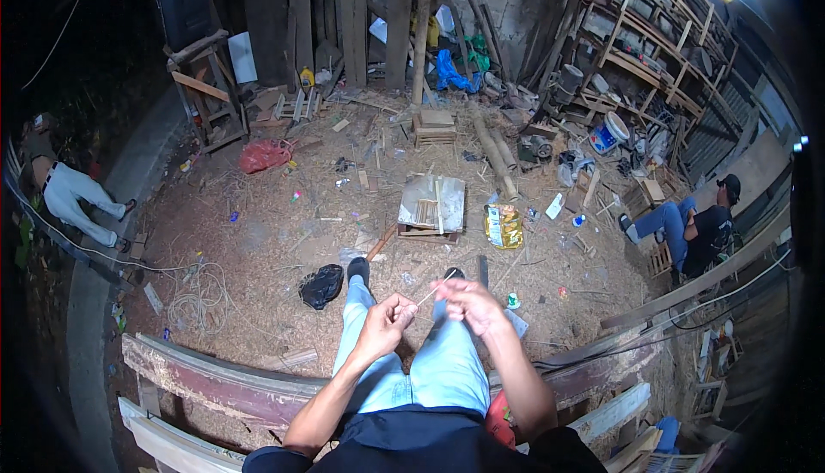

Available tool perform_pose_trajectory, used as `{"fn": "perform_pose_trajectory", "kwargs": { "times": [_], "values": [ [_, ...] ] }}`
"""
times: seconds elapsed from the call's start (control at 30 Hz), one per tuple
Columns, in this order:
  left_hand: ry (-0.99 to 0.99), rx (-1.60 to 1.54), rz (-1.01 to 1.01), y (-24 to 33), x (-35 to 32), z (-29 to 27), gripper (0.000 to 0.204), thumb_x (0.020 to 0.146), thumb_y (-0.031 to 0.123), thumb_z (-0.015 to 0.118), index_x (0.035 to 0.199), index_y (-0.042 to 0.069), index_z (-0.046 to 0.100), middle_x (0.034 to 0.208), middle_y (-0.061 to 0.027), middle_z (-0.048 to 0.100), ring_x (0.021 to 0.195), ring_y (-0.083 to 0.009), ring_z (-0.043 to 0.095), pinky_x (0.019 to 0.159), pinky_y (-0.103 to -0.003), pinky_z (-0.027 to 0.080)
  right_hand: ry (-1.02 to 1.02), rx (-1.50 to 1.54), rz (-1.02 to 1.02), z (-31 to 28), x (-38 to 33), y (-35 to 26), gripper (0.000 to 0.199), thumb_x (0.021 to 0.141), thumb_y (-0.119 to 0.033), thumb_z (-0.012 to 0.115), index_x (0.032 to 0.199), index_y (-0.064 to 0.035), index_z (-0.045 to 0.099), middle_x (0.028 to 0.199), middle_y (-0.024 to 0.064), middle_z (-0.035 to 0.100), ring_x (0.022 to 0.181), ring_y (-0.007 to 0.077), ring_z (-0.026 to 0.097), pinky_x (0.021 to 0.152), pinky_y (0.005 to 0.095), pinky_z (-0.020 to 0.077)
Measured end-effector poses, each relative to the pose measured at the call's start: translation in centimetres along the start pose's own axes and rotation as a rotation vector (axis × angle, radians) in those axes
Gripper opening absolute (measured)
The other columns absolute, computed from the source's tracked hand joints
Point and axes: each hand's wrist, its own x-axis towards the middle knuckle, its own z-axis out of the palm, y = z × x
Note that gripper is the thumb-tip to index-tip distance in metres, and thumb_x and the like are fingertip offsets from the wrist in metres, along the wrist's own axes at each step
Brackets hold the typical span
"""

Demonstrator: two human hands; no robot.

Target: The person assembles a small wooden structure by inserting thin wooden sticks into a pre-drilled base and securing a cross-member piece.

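My left hand is closed, with thumb and fingers pinching a thin light wooden stick. The stick slants up toward my right hand, which is beside its far end. Motion smears the right fingers; they look bent, and whether they grip the stick does not show. Both hands are above my knees. Beyond my feet stands a low wooden stand with a pale, worn top. Several thin sticks lie on it.
A black plastic bag lies left of my feet, a yellow packet right of the stand. Logs and a red bag are farther off. One person sits at right; another is at far left. Rope is coiled at left.
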Motion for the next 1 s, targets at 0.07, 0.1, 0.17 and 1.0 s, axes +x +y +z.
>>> {"fn": "perform_pose_trajectory", "kwargs": {
  "times": [0.07,0.1,0.17,1.0],
  "values": [
    [-0.016,-0.041,0.003,0.0,-0.5,-0.2,0.014,0.090,0.017,0.056,0.087,0.003,0.055,0.066,0.0050,0.050,0.057,-0.0021,0.041,0.050,-0.018,0.031,0.049,0.022,-0.062,-1.1,0.0,-1.0,0.024,0.086,-0.014,0.062,0.104,0.0014,0.060,0.079,0.0018,0.059,0.047,0.0033,0.038,0.041,0.0176,0.0299],
    [-0.027,-0.064,0.007,0.1,-0.7,-0.2,0.014,0.090,0.017,0.056,0.086,0.004,0.055,0.066,0.0053,0.050,0.057,-0.0018,0.041,0.049,-0.018,0.031,0.057,0.069,-0.104,-1.6,-0.1,-1.1,0.024,0.086,-0.015,0.062,0.103,0.0017,0.060,0.079,0.0023,0.059,0.047,0.0035,0.038,0.041,0.0177,0.0302],
    [-0.009,-0.106,-0.026,0.2,-1.0,-0.6,0.015,0.091,0.018,0.055,0.087,0.004,0.055,0.065,0.0049,0.050,0.054,-0.0016,0.040,0.047,-0.018,0.029,0.078,0.059,-0.163,-1.7,-0.4,-1.2,0.026,0.085,-0.015,0.062,0.104,0.0022,0.059,0.080,0.0032,0.059,0.047,0.0036,0.039,0.041,0.0177,0.0308],
    [-0.015,-0.091,-0.042,-0.9,0.6,0.0,0.015,0.093,0.015,0.051,0.090,0.002,0.057,0.064,0.0038,0.048,0.057,-0.0035,0.040,0.052,-0.020,0.032,0.179,-0.133,-0.339,-2.5,-1.6,-1.6,0.031,0.081,-0.011,0.066,0.108,0.0010,0.058,0.076,0.0075,0.063,0.047,0.0044,0.044,0.039,0.0164,0.0336]
  ]
}}
